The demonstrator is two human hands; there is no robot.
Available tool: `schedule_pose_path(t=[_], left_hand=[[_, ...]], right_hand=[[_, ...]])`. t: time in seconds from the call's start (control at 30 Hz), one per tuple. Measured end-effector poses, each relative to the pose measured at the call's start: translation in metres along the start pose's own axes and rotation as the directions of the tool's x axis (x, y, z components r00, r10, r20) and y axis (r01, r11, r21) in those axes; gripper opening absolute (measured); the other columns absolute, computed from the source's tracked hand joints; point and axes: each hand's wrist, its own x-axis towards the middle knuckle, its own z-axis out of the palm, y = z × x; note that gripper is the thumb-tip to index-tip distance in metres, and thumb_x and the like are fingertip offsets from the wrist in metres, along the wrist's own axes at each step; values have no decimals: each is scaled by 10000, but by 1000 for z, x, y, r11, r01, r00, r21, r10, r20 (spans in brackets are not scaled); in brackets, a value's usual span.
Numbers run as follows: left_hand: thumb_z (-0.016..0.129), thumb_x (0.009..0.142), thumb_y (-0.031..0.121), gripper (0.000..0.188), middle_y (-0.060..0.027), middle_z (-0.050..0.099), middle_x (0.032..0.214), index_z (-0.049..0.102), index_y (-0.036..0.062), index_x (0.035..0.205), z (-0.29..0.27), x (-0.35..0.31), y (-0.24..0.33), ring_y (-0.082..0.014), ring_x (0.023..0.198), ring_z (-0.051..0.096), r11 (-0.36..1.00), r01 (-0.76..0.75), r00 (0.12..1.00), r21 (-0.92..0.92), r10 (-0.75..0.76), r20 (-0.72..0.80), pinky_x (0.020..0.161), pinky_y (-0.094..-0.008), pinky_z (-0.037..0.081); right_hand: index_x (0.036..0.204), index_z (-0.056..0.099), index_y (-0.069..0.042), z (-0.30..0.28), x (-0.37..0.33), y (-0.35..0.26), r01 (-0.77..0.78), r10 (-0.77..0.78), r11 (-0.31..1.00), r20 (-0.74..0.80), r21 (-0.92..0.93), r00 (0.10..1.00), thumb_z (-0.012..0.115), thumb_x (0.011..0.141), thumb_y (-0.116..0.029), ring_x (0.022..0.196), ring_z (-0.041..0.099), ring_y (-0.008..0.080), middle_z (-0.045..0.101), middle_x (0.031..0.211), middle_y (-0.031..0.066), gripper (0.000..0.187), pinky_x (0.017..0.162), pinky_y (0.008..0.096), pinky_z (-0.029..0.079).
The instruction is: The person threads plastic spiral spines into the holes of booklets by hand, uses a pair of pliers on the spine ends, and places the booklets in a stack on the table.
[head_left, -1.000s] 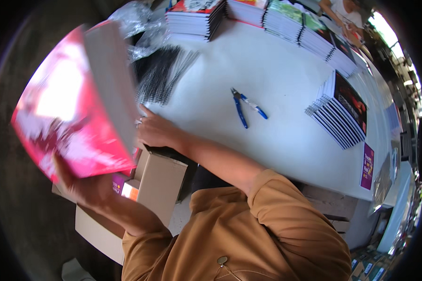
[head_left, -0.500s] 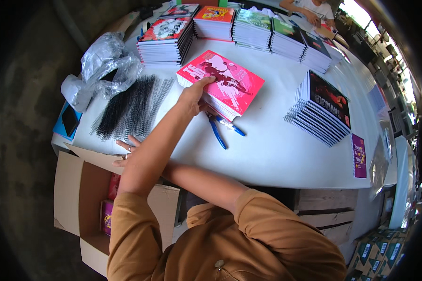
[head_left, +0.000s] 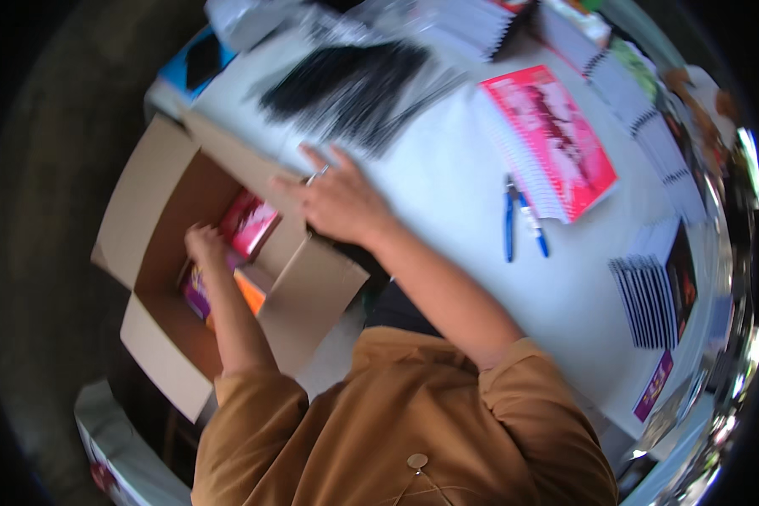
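My left hand reaches down into an open cardboard box; motion blur hides whether its fingers hold anything. Inside the box, a pink notebook lies beyond the hand, and a purple book and an orange item show on either side of my forearm. My right hand, with a ring on it, has its fingers spread at the box flap by the table edge and holds nothing. A stack of pink spiral notebooks rests on the table, apart from both hands.
Blue-handled pliers lie beside the pink stack. Black binding coils are heaped near the box, with clear plastic wrap behind them. More spiral notebooks stand at the right. A person's arm shows at the far right.
My left hand has let go of the pink notebooks and moved down into the box. My right hand stays at the flap. The view has turned left, and the pink stack sits farther right in it.
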Motion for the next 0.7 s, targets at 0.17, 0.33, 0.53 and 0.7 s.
schedule_pose_path(t=[0.17, 0.33, 0.53, 0.7], left_hand=[[514, 804, 406, 363, -102, 501, 552, 503, 64, 926, -39, 33, -124, -235, 488, 505, 526, 838, 536, 147, -738, -410, 633, -387, 464], [533, 761, 530, 691, -261, 441, 1156, 377, 42, 1226, -45, 58, -127, -319, 1024, 481, 608, 777, 534, -166, -775, -338, 901, -473, 342], [405, 783, 521, 612, -104, 418, 1307, 441, 126, 1248, -22, 57, -149, -320, 1191, 381, 778, 563, 748, -279, -623, -228, 970, -515, 266], [456, 730, 489, 532, -51, 516, 1149, 544, 141, 1122, -24, 71, -148, -250, 1087, 457, 822, 367, 803, -435, -516, -298, 941, -438, 323]], right_hand=[[1269, 470, -295, 8, -3, 10, -43, 41, 997, 34, 61, 999, 574, 830, -229, 1238, 399, 220, 660, 786, 88, 456, 1051, 449, 194], [1271, 467, -296, 3, -2, 9, -35, 35, 996, 14, 79, 999, 592, 807, -204, 1214, 428, 231, 649, 723, 93, 489, 1045, 450, 200], [1271, 467, -313, -3, 3, 9, -46, 44, 998, 66, 30, 997, 604, 782, -177, 1182, 465, 228, 631, 661, 89, 526, 1034, 447, 219], [1216, 530, -327, 3, 10, 4, -23, 24, 997, -7, 75, 1000, 604, 789, -179, 1149, 498, 217, 557, 554, 82, 458, 1000, 454, 260]])
